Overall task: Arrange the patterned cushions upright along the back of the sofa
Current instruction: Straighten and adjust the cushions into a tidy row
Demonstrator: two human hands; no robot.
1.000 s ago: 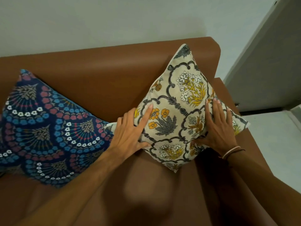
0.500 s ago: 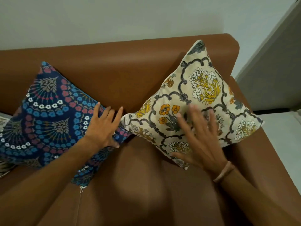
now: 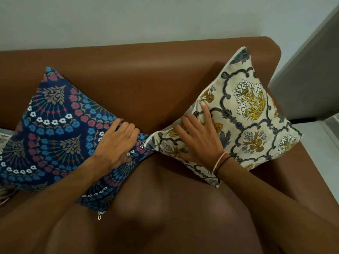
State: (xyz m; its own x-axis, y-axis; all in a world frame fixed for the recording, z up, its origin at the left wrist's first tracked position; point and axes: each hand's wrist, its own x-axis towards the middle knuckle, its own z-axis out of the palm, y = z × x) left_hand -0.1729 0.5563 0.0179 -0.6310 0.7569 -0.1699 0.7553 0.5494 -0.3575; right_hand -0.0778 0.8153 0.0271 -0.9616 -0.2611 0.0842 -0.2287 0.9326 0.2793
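A dark blue cushion with red, blue and white flowers leans on one corner against the brown sofa back at the left. My left hand lies on its right corner, fingers curled over the edge. A cream cushion with grey scrollwork and yellow flowers stands on one corner at the right end of the sofa. My right hand rests flat on its left corner, index finger stretched up. The two cushions' inner corners touch between my hands.
The brown seat spreads in front of the cushions. A sliver of another pale patterned cushion shows at the far left edge. Behind is a pale wall; a grey door panel and light floor lie to the right.
My right hand has moved left from the cream cushion's middle to its left corner. My left hand has curled its fingers on the blue cushion's right corner. The camera view has shifted left.
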